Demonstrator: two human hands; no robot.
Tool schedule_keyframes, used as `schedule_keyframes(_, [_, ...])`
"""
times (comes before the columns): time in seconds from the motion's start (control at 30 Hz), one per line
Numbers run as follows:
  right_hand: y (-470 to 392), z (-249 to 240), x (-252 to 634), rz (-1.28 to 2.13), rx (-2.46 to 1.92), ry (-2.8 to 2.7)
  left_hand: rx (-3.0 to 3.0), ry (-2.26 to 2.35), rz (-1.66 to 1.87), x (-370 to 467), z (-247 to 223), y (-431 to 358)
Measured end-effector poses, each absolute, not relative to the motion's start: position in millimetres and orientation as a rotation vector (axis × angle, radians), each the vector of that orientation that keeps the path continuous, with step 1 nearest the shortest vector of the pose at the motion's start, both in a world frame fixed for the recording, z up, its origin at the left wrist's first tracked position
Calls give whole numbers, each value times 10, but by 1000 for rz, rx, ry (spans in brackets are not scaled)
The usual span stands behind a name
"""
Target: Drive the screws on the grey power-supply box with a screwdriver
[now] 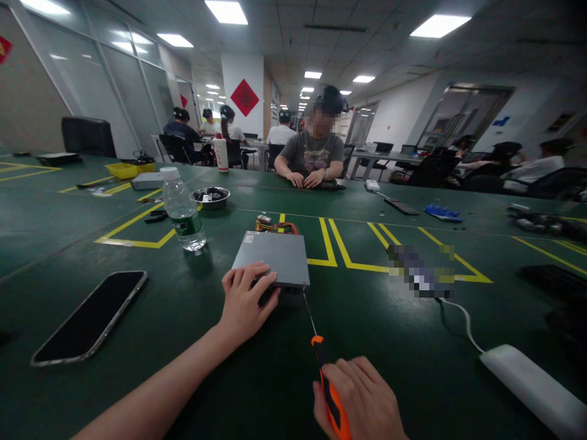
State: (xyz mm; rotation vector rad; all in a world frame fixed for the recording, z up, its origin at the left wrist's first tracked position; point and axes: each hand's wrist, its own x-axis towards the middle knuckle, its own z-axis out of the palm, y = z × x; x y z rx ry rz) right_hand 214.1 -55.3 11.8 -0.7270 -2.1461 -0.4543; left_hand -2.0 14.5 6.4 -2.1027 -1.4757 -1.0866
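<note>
A grey metal box [275, 253] with coloured wires [279, 228] behind it lies on the green table. My left hand [247, 299] grips its near left corner, fingers on the top and thumb at the near side. My right hand [362, 394] is wrapped round the orange and black handle of a screwdriver [320, 348]. The screwdriver's shaft points away from me, and its tip is at the box's near right corner. Whether the tip sits in a screw is too small to tell.
Left of the box stand a water bottle [184, 214] and a metal bowl [211, 197]; a phone [92, 318] lies nearer. At right are a white power bank [536, 388] with a cable and a blurred device [419, 272]. A person [314, 146] sits across the table [215, 391].
</note>
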Motion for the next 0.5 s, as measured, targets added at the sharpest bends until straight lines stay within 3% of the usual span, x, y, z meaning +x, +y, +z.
schedule_keyframes(0.27, [-582, 146, 2081, -596, -711, -2195, -2102, -1474, -1086, -13, 74, 133])
schedule_keyframes(0.5, [-637, 156, 2072, -473, -792, -2202, -2095, -1490, -1080, -19, 55, 151])
